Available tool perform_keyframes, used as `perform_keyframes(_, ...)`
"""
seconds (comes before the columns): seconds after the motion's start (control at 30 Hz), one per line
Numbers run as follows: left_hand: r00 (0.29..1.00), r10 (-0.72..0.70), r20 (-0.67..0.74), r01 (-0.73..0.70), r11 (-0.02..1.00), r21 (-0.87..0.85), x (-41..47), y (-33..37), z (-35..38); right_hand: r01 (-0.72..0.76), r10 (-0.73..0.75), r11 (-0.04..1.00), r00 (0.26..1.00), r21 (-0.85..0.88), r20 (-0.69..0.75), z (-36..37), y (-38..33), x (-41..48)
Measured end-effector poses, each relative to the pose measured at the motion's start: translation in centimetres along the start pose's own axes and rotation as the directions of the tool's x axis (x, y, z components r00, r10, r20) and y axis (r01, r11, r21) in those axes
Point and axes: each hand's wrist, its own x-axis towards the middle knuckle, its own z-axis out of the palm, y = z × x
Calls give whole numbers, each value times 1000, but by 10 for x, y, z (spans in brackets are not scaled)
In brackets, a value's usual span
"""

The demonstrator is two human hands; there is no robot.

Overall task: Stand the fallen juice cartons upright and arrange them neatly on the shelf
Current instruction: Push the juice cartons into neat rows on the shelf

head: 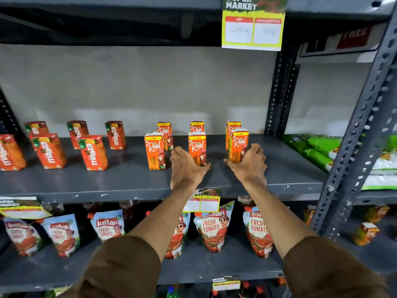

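Several orange Real juice cartons stand upright in two rows on the grey shelf (129, 179). My left hand (186, 166) wraps the base of the middle front carton (197, 147). My right hand (249, 161) holds the right front carton (238, 145), which stands close against the back-row carton (232, 127). The left front carton (154, 151) stands free, with another back-row carton (164, 131) behind it. Further left, several red-orange Maaza cartons (93, 152) stand upright in staggered rows.
A yellow price tag (253, 29) hangs from the shelf above. Green packets (311, 149) lie on the neighbouring shelf at right, past a perforated steel upright (352, 136). Tomato sauce pouches (211, 231) fill the shelf below.
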Motion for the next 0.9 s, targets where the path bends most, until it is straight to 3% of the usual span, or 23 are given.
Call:
perform_keyframes(0.2,999,40,20,-42,994,97,-1,-4,2,62,-58,988,998,-141,31,2,2,-5)
perform_keyframes(0.47,994,60,91,-80,968,239,0,-6,3,68,-63,981,997,-181,37,1,0,-10)
perform_keyframes(0.9,993,25,113,-59,951,305,3,-5,7,61,-54,978,998,-197,38,3,0,-8)
